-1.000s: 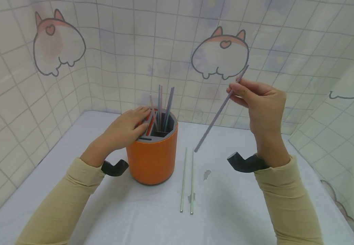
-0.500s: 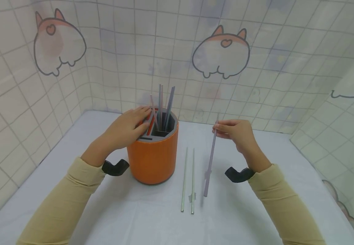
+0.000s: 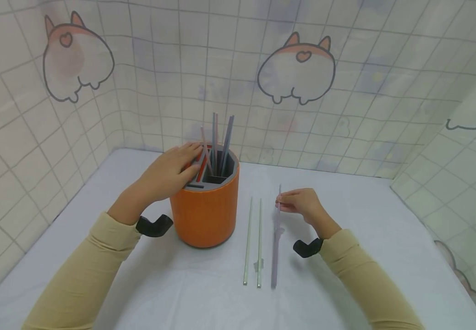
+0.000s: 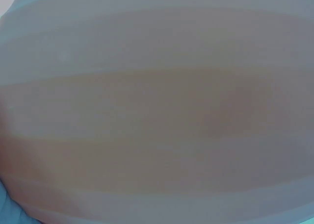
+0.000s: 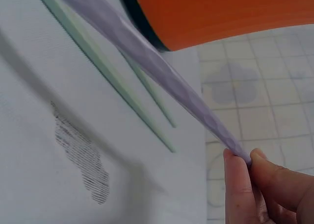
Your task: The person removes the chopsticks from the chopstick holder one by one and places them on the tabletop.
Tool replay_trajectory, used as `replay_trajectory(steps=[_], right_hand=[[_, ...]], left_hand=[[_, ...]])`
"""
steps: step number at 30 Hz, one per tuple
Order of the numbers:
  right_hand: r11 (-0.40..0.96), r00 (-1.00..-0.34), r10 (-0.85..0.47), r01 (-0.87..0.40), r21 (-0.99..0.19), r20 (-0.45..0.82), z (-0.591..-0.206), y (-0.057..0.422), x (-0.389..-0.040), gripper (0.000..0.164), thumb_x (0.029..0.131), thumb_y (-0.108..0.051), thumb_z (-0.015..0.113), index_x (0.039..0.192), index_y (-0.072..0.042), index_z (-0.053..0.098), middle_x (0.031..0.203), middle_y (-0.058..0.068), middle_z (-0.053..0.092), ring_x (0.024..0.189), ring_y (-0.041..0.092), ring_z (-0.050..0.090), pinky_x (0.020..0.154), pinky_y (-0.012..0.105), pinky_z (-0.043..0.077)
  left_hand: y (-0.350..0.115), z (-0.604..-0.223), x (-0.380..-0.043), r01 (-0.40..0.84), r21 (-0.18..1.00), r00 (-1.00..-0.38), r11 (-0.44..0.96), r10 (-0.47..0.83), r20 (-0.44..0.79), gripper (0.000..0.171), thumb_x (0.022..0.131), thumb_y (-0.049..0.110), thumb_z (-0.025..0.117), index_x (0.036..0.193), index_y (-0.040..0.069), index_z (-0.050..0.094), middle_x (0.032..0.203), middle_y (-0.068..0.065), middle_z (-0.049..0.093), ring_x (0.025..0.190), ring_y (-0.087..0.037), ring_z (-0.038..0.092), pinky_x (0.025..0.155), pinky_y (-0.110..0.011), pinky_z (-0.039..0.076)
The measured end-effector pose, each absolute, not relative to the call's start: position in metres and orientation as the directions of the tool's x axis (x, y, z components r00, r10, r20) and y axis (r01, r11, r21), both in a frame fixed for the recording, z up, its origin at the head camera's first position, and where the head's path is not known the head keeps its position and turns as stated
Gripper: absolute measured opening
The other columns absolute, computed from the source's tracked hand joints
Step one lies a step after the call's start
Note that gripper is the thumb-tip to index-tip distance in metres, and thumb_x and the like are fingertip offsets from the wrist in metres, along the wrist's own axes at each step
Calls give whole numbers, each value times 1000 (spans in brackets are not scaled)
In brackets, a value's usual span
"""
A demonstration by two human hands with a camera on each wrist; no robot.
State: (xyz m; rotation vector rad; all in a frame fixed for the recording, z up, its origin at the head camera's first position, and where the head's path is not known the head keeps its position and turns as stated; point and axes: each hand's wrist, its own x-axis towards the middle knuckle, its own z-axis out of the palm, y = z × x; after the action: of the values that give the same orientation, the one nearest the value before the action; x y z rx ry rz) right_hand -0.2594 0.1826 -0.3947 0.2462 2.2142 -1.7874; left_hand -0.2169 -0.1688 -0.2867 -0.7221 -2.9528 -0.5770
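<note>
My right hand (image 3: 297, 201) pinches a lilac chopstick (image 3: 275, 261) near its far end, between thumb and fingertips. In the right wrist view the fingertips (image 5: 238, 172) meet round the thin end of that chopstick. It lies nearly in line with two pale green chopsticks (image 3: 248, 243) on the table, just to their right. My left hand (image 3: 172, 172) rests on the top of an orange round holder (image 3: 205, 217), fingers laid over its left side. Several lilac and pink chopsticks (image 3: 228, 137) stand in the holder's grey divided top. The left wrist view is only a blur.
A white cloth covers the table (image 3: 205, 293), with a small grey patch (image 5: 83, 160) beside the chopsticks. A tile-patterned curtain (image 3: 172, 73) with animal drawings surrounds the back and sides.
My right hand has come down and left, lowering the lilac chopstick from a raised slant to beside the green pair. My left hand has stayed on the holder.
</note>
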Motion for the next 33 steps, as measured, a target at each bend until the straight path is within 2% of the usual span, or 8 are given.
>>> replay_trajectory(steps=[10, 17, 20, 22, 25, 28, 30, 33], right_hand=[[262, -940, -6, 328, -907, -342, -421, 176, -265, 32, 90, -5, 71, 117, 13, 66, 80, 1, 74, 65, 5, 70, 65, 18, 60], [434, -945, 56, 314, -845, -323, -437, 174, -268, 30, 86, -16, 77, 108, 5, 74, 73, -3, 74, 59, 0, 65, 61, 13, 50], [504, -957, 71, 277, -818, -281, -440, 174, -267, 27, 86, -18, 78, 102, 3, 77, 67, -3, 73, 56, 0, 63, 58, 13, 46], [515, -969, 79, 242, -822, -236, -438, 174, -267, 27, 85, -17, 78, 100, 4, 77, 68, 2, 75, 56, 0, 64, 57, 13, 49], [484, -983, 89, 184, -856, -161, -425, 168, -266, 29, 87, -18, 77, 105, 4, 76, 86, 11, 78, 66, 4, 70, 64, 14, 57], [364, -994, 61, 109, -925, -93, -400, 157, -264, 35, 89, -17, 75, 118, 4, 71, 112, 18, 74, 90, 15, 76, 82, 21, 60], [311, -998, 57, 44, -949, -28, -379, 148, -261, 38, 89, -18, 75, 121, 1, 70, 119, 17, 72, 104, 19, 74, 91, 24, 58], [261, -995, 57, -69, -963, 87, -348, 134, -254, 39, 87, -21, 78, 121, -3, 71, 120, 13, 72, 109, 17, 72, 97, 26, 56]], left_hand=[[-170, -286, -216, 453, 352, -890, 819, 435, 135, 56, 107, 29, 37, 156, 4, 29, 165, -12, 26, 155, -33, 18, 128, -51, 12], [-170, -287, -217, 451, 358, -892, 818, 433, 134, 56, 106, 29, 37, 156, 4, 29, 165, -12, 26, 155, -33, 18, 128, -52, 11], [-170, -287, -217, 449, 362, -892, 817, 432, 131, 56, 106, 29, 37, 156, 4, 29, 165, -12, 25, 155, -32, 17, 128, -52, 11], [-169, -288, -217, 452, 363, -891, 815, 435, 132, 56, 106, 29, 37, 156, 4, 29, 165, -12, 25, 155, -32, 17, 128, -52, 11], [-169, -288, -216, 459, 364, -887, 811, 440, 138, 56, 106, 29, 37, 156, 3, 30, 165, -12, 26, 155, -33, 18, 128, -51, 12], [-170, -287, -216, 461, 362, -886, 810, 440, 145, 56, 106, 28, 37, 155, 3, 30, 165, -13, 26, 154, -33, 19, 128, -51, 12], [-170, -286, -216, 463, 359, -885, 810, 442, 145, 56, 106, 28, 37, 155, 3, 30, 165, -13, 26, 154, -34, 19, 128, -51, 12], [-170, -285, -216, 466, 355, -884, 811, 449, 134, 56, 107, 29, 36, 156, 3, 29, 165, -13, 25, 155, -33, 18, 128, -52, 11]])
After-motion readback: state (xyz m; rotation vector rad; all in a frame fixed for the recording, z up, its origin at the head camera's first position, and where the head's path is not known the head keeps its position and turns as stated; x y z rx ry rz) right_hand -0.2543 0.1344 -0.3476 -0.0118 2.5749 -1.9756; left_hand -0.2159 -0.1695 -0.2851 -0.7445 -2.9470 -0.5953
